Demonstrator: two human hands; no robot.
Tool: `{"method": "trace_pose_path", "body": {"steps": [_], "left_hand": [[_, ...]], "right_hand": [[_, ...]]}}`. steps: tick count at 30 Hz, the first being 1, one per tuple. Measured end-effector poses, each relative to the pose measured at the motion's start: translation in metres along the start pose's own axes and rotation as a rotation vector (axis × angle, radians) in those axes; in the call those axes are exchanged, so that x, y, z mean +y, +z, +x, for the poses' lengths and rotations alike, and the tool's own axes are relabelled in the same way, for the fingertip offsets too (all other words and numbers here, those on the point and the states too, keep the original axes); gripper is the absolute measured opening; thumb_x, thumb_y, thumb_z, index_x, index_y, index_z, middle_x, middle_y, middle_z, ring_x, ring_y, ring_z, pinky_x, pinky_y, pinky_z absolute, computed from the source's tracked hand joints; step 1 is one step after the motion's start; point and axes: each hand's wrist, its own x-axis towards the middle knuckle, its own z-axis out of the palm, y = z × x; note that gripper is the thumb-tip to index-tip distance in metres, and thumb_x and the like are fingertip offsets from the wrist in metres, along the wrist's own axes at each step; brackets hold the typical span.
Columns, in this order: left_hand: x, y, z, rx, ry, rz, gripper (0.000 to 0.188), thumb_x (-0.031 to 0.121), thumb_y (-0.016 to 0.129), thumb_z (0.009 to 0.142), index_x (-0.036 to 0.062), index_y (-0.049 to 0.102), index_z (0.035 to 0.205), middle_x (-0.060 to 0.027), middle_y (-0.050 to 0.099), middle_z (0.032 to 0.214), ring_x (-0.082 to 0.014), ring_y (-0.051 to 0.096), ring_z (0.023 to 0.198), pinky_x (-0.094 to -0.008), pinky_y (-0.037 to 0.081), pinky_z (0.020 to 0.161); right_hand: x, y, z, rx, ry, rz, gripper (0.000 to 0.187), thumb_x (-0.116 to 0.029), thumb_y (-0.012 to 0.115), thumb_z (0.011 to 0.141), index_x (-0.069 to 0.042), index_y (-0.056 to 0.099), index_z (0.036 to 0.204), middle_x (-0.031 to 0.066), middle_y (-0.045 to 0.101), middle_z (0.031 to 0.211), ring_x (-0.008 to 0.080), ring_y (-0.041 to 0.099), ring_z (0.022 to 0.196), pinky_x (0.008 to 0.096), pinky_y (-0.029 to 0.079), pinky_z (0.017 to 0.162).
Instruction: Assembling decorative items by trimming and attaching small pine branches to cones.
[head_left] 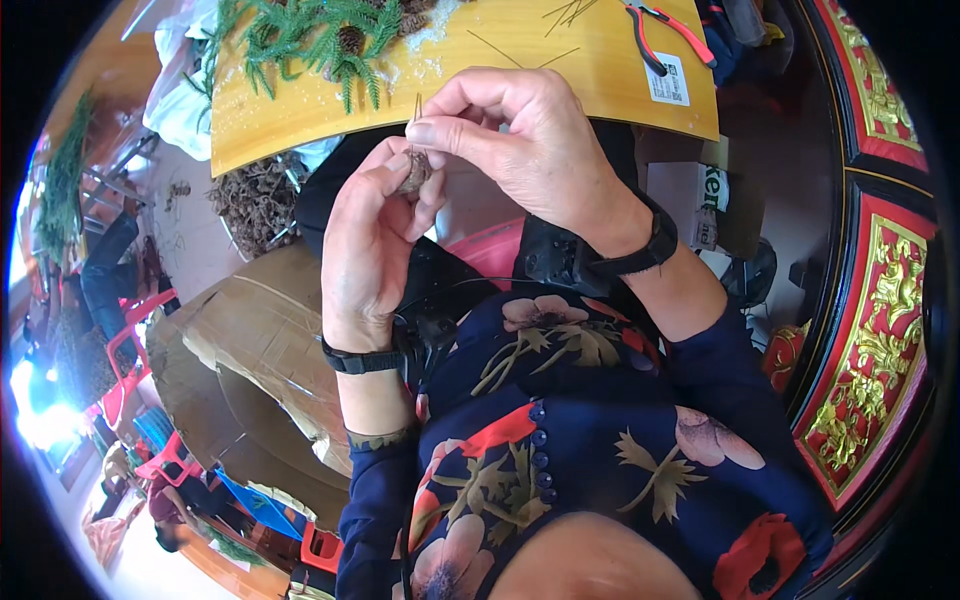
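Observation:
My left hand [365, 235] is raised just off the near edge of the table, its fingers closed round a small brown pine cone [414, 176]. Directly above it, my right hand [545, 140] pinches a thin wire [418, 104] between thumb and forefinger. The wire stands up from the top of the cone, and its lower end is hidden by my fingers. Both hands almost touch each other. A black band circles each wrist.
On the yellow table [590, 100] lie green artificial pine branches [330, 35], loose wires [520, 58] and red-handled pliers [688, 38]. Many brown pine cones [258, 205] fill a container below its left side. A cardboard box [260, 320] stands at my left.

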Motion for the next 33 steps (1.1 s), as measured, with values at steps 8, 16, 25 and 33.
{"method": "trace_pose_path", "body": {"steps": [8, 16, 25, 33], "left_hand": [[-0.002, -0.002, 0.000, 0.055, -0.057, -0.071, 0.010, 0.013, 0.047, 0.086, 0.0043, 0.050, 0.089, 0.0030, 0.042, 0.072, -0.0047, 0.035, 0.060, -0.0192, 0.025, 0.049], [0.003, -0.017, 0.004, -0.051, -0.210, -0.143, 0.012, 0.014, 0.048, 0.086, 0.0032, 0.051, 0.092, 0.0025, 0.042, 0.072, -0.0055, 0.036, 0.059, -0.0194, 0.027, 0.049], [0.006, -0.027, 0.005, -0.129, -0.318, -0.311, 0.015, 0.014, 0.048, 0.088, 0.0007, 0.050, 0.095, -0.0015, 0.043, 0.073, -0.0107, 0.039, 0.062, -0.0221, 0.033, 0.053], [0.009, -0.016, 0.000, -0.061, -0.218, -0.381, 0.013, 0.012, 0.049, 0.092, 0.0000, 0.051, 0.096, -0.0043, 0.047, 0.079, -0.0107, 0.041, 0.066, -0.0219, 0.034, 0.053]], "right_hand": [[0.011, -0.004, 0.001, 0.012, -0.354, -0.312, 0.006, -0.004, 0.068, 0.080, 0.000, 0.066, 0.085, 0.0029, 0.062, 0.082, 0.0086, 0.057, 0.065, 0.0219, 0.046, 0.059], [0.013, -0.026, 0.031, -0.242, -0.682, -0.453, 0.014, 0.000, 0.072, 0.071, -0.002, 0.066, 0.084, 0.0066, 0.058, 0.095, 0.0152, 0.057, 0.073, 0.0259, 0.046, 0.065], [0.023, -0.025, 0.035, -0.193, -0.834, -0.494, 0.009, -0.011, 0.071, 0.072, -0.006, 0.067, 0.079, 0.0039, 0.060, 0.087, 0.0201, 0.057, 0.084, 0.0327, 0.046, 0.073], [0.027, -0.021, 0.031, -0.068, -0.849, -0.651, 0.010, -0.009, 0.071, 0.072, -0.005, 0.065, 0.079, 0.0033, 0.060, 0.083, 0.0208, 0.057, 0.081, 0.0326, 0.046, 0.071]]}}
